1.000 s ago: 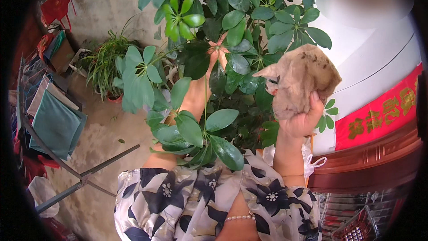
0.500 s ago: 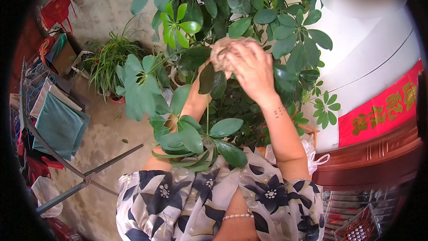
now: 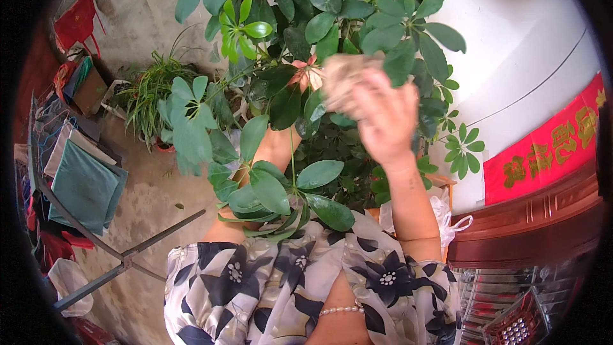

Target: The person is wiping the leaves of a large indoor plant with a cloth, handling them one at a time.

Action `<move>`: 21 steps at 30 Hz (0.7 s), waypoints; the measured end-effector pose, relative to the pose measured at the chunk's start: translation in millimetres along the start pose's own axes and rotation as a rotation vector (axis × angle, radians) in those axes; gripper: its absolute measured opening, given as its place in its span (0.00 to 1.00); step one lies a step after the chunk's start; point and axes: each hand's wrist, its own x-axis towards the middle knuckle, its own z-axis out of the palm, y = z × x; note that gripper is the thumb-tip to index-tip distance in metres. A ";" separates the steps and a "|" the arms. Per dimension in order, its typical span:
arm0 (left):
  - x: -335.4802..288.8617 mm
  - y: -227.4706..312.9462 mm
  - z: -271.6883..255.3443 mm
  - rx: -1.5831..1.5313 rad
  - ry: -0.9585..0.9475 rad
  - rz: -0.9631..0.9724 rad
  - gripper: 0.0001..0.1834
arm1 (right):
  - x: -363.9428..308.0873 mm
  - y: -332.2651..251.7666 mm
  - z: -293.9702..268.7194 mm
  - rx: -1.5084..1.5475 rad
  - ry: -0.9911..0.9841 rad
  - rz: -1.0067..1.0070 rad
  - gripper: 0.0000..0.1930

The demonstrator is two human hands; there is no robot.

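In front of me stands a bushy potted plant with glossy, dark green, finger-like leaves [image 3: 383, 35] and one paler young leaf cluster [image 3: 239, 32]. My right hand [image 3: 386, 115] grips a crumpled beige-brown cloth [image 3: 345, 83], held against the upper foliage; both are smeared by motion. My left arm reaches up behind the lower leaves [image 3: 271, 191]. Among the stems, the fingertips of my left hand [image 3: 306, 75] show spread apart beside dark leaves, left of the cloth. Foliage covers the rest of that hand, and I see nothing gripped in it.
A grassy potted plant [image 3: 159, 92] stands by the wall on the left. Nearer are a dark metal rack frame [image 3: 124, 259] and hanging teal cloths [image 3: 86, 182]. On the right are a red banner [image 3: 549, 144], dark red wooden furniture [image 3: 530, 227] and a white plastic bag [image 3: 447, 217].
My right hand and the cloth have moved right, away from my left hand. The left fingertips, formerly behind the cloth, now show among the leaves.
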 end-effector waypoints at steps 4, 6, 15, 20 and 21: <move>-0.2 -3.0 12.0 0.202 -0.036 0.115 0.24 | 8.9 -11.9 37.6 0.074 -0.141 -0.180 0.17; 0.2 -4.5 18.6 0.233 -0.057 0.141 0.25 | 11.4 -1.5 32.9 0.049 -0.238 -0.135 0.19; -2.4 -2.1 27.9 0.225 -0.132 0.163 0.27 | 26.7 -15.0 -3.9 0.161 -0.001 0.088 0.20; -6.3 -10.4 43.0 0.084 -0.166 0.097 0.29 | 42.3 -2.8 44.8 -0.018 -0.006 -0.030 0.15; -7.5 -13.5 47.4 0.012 -0.173 0.063 0.29 | 42.8 9.6 53.8 -0.016 0.043 -0.012 0.13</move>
